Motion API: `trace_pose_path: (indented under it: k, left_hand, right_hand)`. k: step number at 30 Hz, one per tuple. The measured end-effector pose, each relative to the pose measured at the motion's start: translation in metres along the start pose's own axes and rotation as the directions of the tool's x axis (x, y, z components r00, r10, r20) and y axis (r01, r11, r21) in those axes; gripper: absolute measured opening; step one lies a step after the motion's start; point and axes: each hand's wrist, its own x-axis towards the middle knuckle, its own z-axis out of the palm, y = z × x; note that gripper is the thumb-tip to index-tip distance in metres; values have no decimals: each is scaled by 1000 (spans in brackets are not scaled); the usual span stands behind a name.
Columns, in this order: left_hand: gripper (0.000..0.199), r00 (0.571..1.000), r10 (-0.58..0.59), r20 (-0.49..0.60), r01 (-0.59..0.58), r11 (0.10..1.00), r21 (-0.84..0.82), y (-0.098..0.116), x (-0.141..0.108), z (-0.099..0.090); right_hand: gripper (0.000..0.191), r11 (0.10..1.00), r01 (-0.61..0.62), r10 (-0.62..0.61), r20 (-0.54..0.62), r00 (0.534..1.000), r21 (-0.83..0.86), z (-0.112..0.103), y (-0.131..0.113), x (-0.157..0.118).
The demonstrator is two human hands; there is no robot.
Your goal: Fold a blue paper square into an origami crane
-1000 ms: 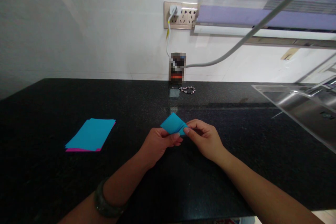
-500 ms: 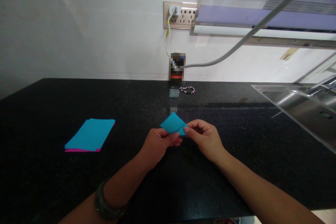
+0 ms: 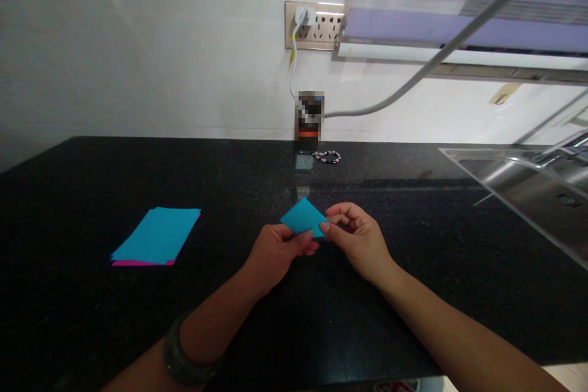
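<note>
Steel sink [image 3: 533, 182] at right — drain [image 3: 569, 200] inside. Left hand [image 3: 278, 250] pinches the folded blue paper [image 3: 302, 214] over the tabletop [image 3: 229, 184]; right hand [image 3: 361, 246] — fingers [image 3: 350, 211] curled, grip unclear — has its thumb at the right corner.

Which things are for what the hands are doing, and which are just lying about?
For the job:
left hand
right hand
blue paper, which both touch
probably paper stack

Just around:
beads
plug
grey cord
sink

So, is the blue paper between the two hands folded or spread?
Folded: the blue paper in the left hand is a compact diamond, looking far smaller than the flat blue sheet at left. Fold count: cannot tell.
</note>
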Motion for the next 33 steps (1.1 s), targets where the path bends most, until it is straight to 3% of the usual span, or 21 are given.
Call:
trace_pose_path:
  k: [10,18,23,27,33]
  left_hand:
    - [21,998,59,16,-61,991,122,-2,1,-4]
    - [24,994,98,53,-109,961,254,0,0,-7]
    - [21,994,101,-30,-97,988,122,3,0,-8]
    - [20,997,80,-4,-80,996,-25,3,-1,-6]
    - [20,994,100,-38,-100,995,-4,-1,-1,-7]
  right_hand:
    - [21,996,-33,35,13,999,-86,0,0,0]
    - [16,953,-10,58,150,987,-303,-11,-8,2]
    - [21,986,-96,116,146,982,-137,-11,-9,1]
    - [22,991,-131,134,131,982,-27,-8,-4,0]
    - [22,990,-144,143,149,978,-9,-4,-1,-1]
